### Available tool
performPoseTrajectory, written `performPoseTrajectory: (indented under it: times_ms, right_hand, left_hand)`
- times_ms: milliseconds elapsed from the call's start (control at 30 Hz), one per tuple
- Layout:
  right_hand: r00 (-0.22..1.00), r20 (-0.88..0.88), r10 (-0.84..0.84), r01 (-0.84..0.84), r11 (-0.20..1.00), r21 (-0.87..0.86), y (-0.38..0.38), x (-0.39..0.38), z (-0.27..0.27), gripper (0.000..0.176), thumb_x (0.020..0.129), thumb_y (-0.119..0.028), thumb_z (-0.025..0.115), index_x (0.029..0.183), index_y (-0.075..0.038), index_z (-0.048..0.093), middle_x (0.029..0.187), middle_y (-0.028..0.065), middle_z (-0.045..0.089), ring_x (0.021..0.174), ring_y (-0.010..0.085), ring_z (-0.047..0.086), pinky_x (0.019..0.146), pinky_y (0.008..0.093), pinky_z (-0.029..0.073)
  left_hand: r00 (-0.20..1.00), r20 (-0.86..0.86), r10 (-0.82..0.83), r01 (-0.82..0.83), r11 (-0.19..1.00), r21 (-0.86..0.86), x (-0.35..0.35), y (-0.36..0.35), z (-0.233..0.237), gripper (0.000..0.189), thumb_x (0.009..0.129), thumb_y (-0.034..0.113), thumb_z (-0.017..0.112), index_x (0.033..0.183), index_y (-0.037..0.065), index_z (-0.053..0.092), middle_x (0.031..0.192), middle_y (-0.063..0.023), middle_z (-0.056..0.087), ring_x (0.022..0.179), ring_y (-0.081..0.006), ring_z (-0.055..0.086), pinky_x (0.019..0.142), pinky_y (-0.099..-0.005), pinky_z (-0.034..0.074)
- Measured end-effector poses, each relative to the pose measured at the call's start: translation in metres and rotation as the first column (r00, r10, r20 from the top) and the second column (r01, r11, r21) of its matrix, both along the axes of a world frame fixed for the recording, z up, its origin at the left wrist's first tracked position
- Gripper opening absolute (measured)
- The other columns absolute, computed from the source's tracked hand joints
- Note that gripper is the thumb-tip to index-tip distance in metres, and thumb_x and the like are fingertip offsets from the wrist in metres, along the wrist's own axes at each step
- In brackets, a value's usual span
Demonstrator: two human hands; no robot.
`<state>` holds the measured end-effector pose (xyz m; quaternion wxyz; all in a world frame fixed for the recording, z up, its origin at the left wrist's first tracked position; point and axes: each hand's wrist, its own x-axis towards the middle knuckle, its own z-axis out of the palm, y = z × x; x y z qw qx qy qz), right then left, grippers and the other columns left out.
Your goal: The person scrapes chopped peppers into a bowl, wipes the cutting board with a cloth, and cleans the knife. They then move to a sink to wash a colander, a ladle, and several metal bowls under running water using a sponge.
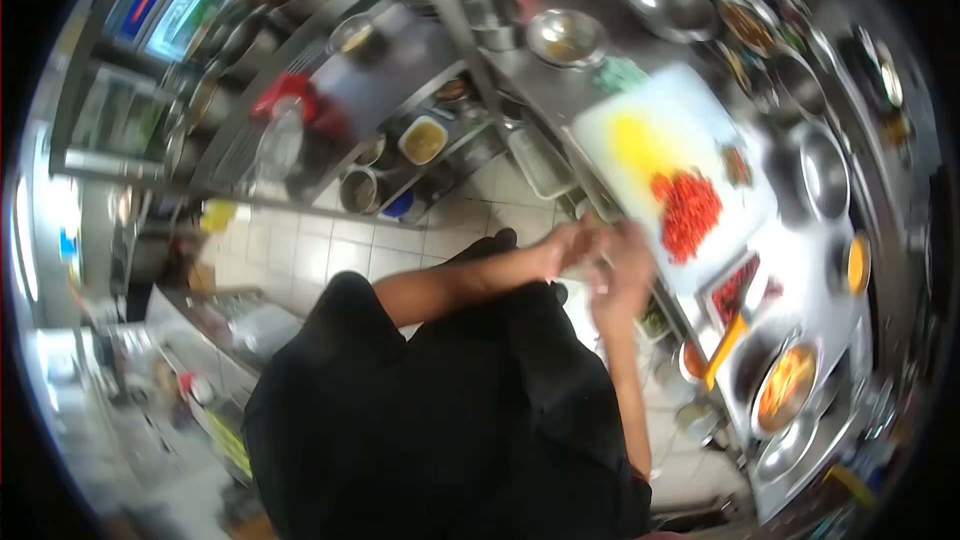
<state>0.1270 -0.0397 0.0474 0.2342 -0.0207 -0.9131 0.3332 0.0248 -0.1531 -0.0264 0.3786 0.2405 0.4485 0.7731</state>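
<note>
My left hand [570, 248] and my right hand [625, 272] are close together in front of my body, just off the counter's edge. Motion smears the fingers of both, so I cannot tell whether anything is between them. Nearest to them is a white cutting board [735, 218] on the steel counter. A heap of chopped red pieces [690, 215] lies on it, beside a yellow patch [640, 145] and a small dark reddish-green bit [737, 166]. Below the board, a knife with a yellow handle [727, 348] rests by a small tray of red pieces [733, 283].
A pan of orange-yellow strips [787, 385] stands at the counter's lower right. Steel bowls [567, 38] and a green cloth [620, 75] sit beyond the board. To the left is a steel shelf unit [400, 90] with containers. White floor tiles [330, 245] show beneath.
</note>
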Motion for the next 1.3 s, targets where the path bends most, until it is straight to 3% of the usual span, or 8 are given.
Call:
performPoseTrajectory:
  times_ms: [233, 300, 367, 467, 600, 700, 967, 1300]
  right_hand:
    - [0.868, -0.062, 0.493, -0.495, 0.846, -0.196, -0.09, -0.106, -0.118, 0.056, 0.095, -0.04, 0.025, 0.131, 0.001, 0.037, 0.136, 0.0192, 0.036, 0.127, 0.0355, 0.032, 0.103, 0.0408, 0.024]
    - [0.778, 0.342, 0.528, 0.205, 0.302, -0.931, -0.097, -0.115, -0.158, 0.05, 0.093, -0.033, 0.03, 0.133, -0.003, 0.034, 0.136, 0.0173, 0.035, 0.122, 0.0326, 0.037, 0.102, 0.0401, 0.027]
    - [0.747, -0.114, 0.655, -0.648, 0.677, -0.349, -0.127, -0.11, -0.149, 0.051, 0.092, -0.033, 0.043, 0.135, -0.009, 0.032, 0.134, 0.0147, 0.038, 0.123, 0.0311, 0.038, 0.101, 0.0423, 0.032]
    - [0.69, 0.145, 0.709, -0.406, 0.545, -0.733, -0.138, -0.131, -0.144, 0.042, 0.089, -0.024, 0.046, 0.128, -0.007, 0.039, 0.125, 0.0116, 0.045, 0.114, 0.0258, 0.044, 0.091, 0.0379, 0.038]
    - [0.705, 0.424, 0.569, 0.06, 0.548, -0.835, -0.164, -0.218, -0.06, 0.031, 0.083, -0.005, 0.052, 0.114, -0.003, 0.051, 0.099, 0.0075, 0.061, 0.088, 0.0157, 0.059, 0.065, 0.0296, 0.048]
    - [0.962, 0.2, 0.188, -0.152, 0.971, -0.186, -0.134, -0.345, -0.033, 0.053, 0.072, -0.008, 0.06, 0.123, -0.003, 0.044, 0.079, 0.0238, 0.061, 0.074, 0.0373, 0.061, 0.066, 0.0435, 0.047]
    - [0.959, 0.275, -0.066, 0.037, 0.993, 0.108, -0.119, -0.438, -0.071, 0.024, 0.078, -0.026, 0.055, 0.087, -0.004, 0.06, 0.08, 0.0208, 0.062, 0.075, 0.0391, 0.06, 0.066, 0.0473, 0.046]
    - [0.87, 0.444, 0.216, -0.074, 0.946, -0.315, -0.146, -0.2, 0.016, 0.029, 0.077, -0.009, 0.061, 0.106, -0.009, 0.057, 0.082, 0.0156, 0.064, 0.073, 0.0345, 0.061, 0.066, 0.0414, 0.048]
  left_hand:
    - [0.931, 0.245, 0.272, -0.33, 0.913, 0.241, 0.008, -0.118, 0.047, 0.058, 0.093, 0.047, 0.024, 0.139, 0.01, 0.028, 0.143, -0.0096, 0.028, 0.132, -0.0248, 0.026, 0.107, -0.0437, 0.016]
    - [0.919, 0.209, 0.334, -0.368, 0.917, 0.153, 0.0, -0.137, 0.071, 0.06, 0.092, 0.05, 0.02, 0.139, 0.013, 0.027, 0.144, -0.0082, 0.026, 0.134, -0.026, 0.023, 0.108, -0.0475, 0.012]
    - [0.525, -0.85, 0.046, -0.567, 0.764, -0.309, -0.013, -0.15, 0.072, 0.061, 0.091, 0.053, 0.023, 0.139, 0.016, 0.029, 0.145, -0.0056, 0.025, 0.134, -0.0272, 0.022, 0.107, -0.0524, 0.009]
    - [0.513, -0.854, 0.081, -0.659, 0.675, -0.332, -0.047, -0.177, 0.001, 0.054, 0.088, 0.041, 0.04, 0.134, 0.013, 0.037, 0.135, -0.0106, 0.041, 0.128, -0.0314, 0.032, 0.106, -0.0528, 0.014]
    - [0.848, -0.37, -0.38, -0.456, -0.165, -0.875, -0.042, -0.285, -0.112, 0.055, 0.089, 0.038, 0.045, 0.133, 0.008, 0.037, 0.132, -0.0198, 0.041, 0.12, -0.0318, 0.043, 0.103, -0.0431, 0.03]
    - [0.884, 0.338, 0.322, -0.156, 0.886, -0.438, 0.012, -0.358, -0.194, 0.058, 0.092, 0.042, 0.043, 0.134, 0.003, 0.032, 0.13, -0.0216, 0.042, 0.12, -0.0309, 0.043, 0.102, -0.0365, 0.032]
    - [0.933, -0.169, 0.318, -0.337, 0.608, -0.719, -0.128, -0.349, -0.106, 0.047, 0.09, 0.031, 0.05, 0.125, 0.001, 0.045, 0.124, -0.0127, 0.05, 0.109, -0.023, 0.05, 0.094, -0.0303, 0.038]
    - [0.423, 0.778, -0.464, 0.197, 0.886, 0.421, -0.213, -0.207, -0.035, 0.059, 0.088, 0.052, 0.032, 0.134, 0.014, 0.032, 0.134, -0.0103, 0.037, 0.127, -0.0326, 0.028, 0.1, -0.0642, 0.017]
